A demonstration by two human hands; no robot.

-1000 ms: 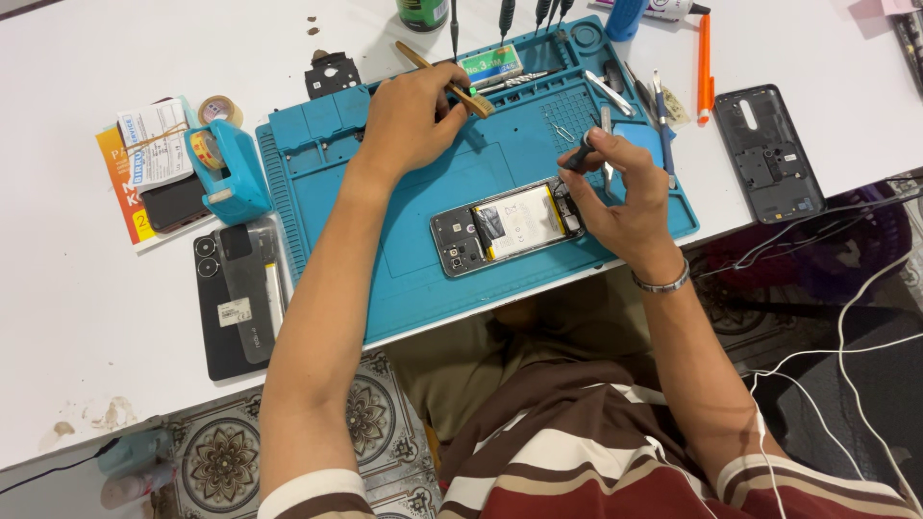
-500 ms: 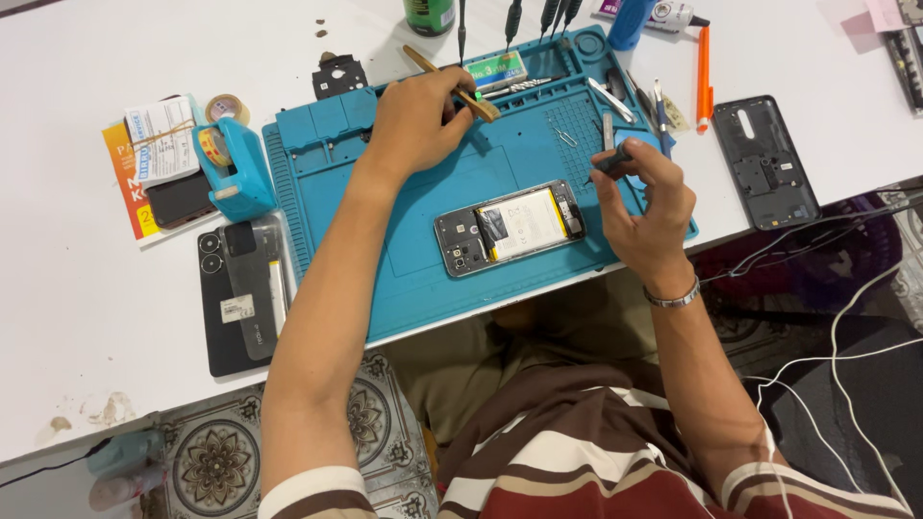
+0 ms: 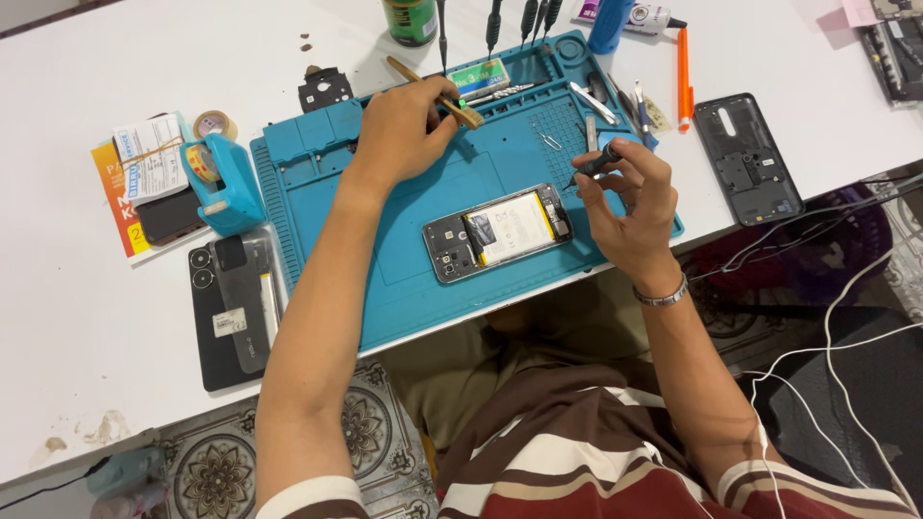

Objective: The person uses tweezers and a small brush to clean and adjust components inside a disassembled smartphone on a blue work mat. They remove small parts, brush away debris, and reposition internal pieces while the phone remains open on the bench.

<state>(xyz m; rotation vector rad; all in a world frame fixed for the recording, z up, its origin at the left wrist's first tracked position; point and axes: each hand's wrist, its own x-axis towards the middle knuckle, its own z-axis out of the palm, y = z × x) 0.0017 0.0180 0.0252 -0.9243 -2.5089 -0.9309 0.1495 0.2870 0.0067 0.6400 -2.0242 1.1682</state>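
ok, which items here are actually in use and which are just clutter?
In use:
opened phone with exposed battery
dark screwdriver in right hand
wooden-handled brush in left hand
blue work mat

Lying about:
black back cover
orange pen
blue tape dispenser

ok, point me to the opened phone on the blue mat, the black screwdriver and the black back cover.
opened phone on the blue mat [image 3: 498, 234], head view, on its yellowish battery.
black screwdriver [image 3: 598, 163], head view, on its handle.
black back cover [image 3: 748, 159], head view, on its middle.
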